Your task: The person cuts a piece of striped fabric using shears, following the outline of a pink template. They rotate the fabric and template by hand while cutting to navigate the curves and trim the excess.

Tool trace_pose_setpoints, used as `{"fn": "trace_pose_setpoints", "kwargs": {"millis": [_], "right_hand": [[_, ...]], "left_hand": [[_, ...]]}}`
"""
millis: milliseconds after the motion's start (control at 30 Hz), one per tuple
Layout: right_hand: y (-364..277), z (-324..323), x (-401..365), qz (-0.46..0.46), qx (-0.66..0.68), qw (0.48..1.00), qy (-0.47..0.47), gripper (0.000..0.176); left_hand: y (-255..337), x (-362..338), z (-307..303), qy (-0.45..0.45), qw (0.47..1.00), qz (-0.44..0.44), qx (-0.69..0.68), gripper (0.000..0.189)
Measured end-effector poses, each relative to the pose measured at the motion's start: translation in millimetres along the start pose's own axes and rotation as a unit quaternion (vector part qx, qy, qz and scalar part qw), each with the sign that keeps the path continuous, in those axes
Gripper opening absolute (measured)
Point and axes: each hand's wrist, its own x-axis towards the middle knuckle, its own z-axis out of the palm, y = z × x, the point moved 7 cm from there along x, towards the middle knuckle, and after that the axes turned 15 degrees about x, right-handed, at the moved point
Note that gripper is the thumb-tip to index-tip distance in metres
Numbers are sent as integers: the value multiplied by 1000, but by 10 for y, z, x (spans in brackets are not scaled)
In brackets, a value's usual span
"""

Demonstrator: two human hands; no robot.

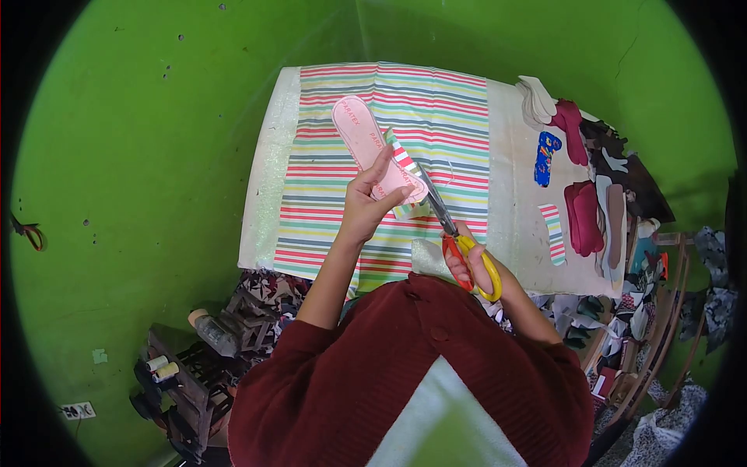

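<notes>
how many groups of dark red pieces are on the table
2: an upper group near the table's far right corner, beside the pale pieces, and a lower group right of the small striped cutout. More could be hidden under other things.

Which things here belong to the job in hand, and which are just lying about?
Apparently in use:
- scissors
- pink sole-shaped piece
- striped scrap held with it

Apparently lying about:
- blue patterned piece
- maroon pieces
- thread spools
- bottle

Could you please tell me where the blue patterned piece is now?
In the head view, the blue patterned piece lies at right on the table, between striped cloth and dark red pieces.
</notes>
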Motion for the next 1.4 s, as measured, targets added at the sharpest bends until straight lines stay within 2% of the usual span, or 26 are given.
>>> {"fn": "trace_pose_setpoints", "kwargs": {"millis": [200, 433, 500, 733, 800, 900, 1000, 1133, 1300, 1400], "right_hand": [[-2, 1, 12, 7, 0, 1000, 20, 88], [35, -5, 24, -6, 18, 1000, -7, 89], [-9, -21, 36, -24, -4, 1000, -19, 79], [52, -6, -9, 17, 10, 1000, -10, 80], [36, -8, 10, -10, -5, 1000, 10, 88], [13, -53, -8, -3, -36, 999, -5, 77], [-14, -91, -57, 23, -88, 996, -6, 76], [-7, -108, -100, 33, -85, 996, -5, 83], [-35, -92, -126, 17, -77, 997, -8, 84], [14, -116, -138, 7, -89, 996, -2, 85]], "left_hand": [[-28, -6, 25, -7, 1000, -14, -16, 67], [-51, -9, 36, -17, 1000, -16, -4, 66], [-76, -19, 52, -21, 999, -29, -9, 66], [-77, -26, 23, -14, 1000, -22, -9, 65], [-70, -46, 52, -30, 999, -21, 13, 64], [-68, -56, 55, -47, 998, -44, 6, 65], [-94, -43, 19, -42, 998, -28, 30, 64], [-53, -43, 49, -49, 998, -17, 32, 66], [-149, -62, 83, -35, 996, -70, -39, 64], [-157, -46, 2, -12, 998, -48, -42, 64]]}}
